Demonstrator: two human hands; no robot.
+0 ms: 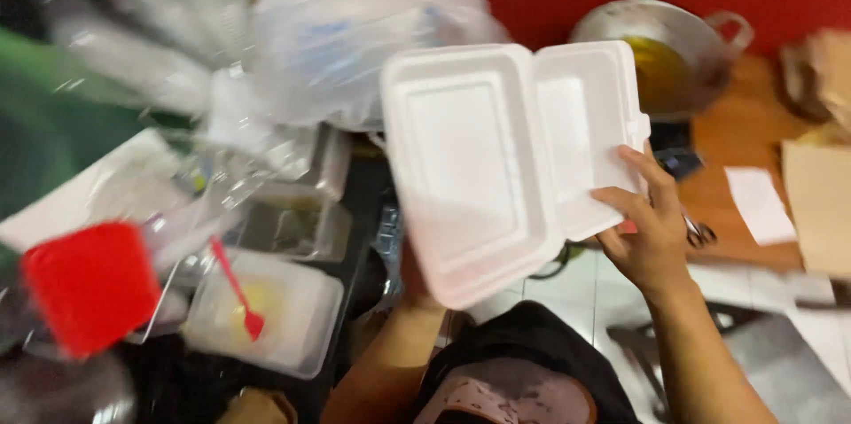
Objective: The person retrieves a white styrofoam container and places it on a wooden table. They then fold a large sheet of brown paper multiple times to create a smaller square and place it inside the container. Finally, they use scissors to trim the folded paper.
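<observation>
Two hands on it: your right hand [651,227] grips the edge of the open white foam clamshell box [510,158], held up above the counter, and your left hand [413,284] is mostly hidden beneath it, grip unclear. A wok [687,43] of oil sits behind; a red spoon [238,289] rests in a plastic tub [292,318] left.

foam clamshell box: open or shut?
Open: the white foam box lies spread, both halves facing the camera, empty, held by the right hand.
</observation>
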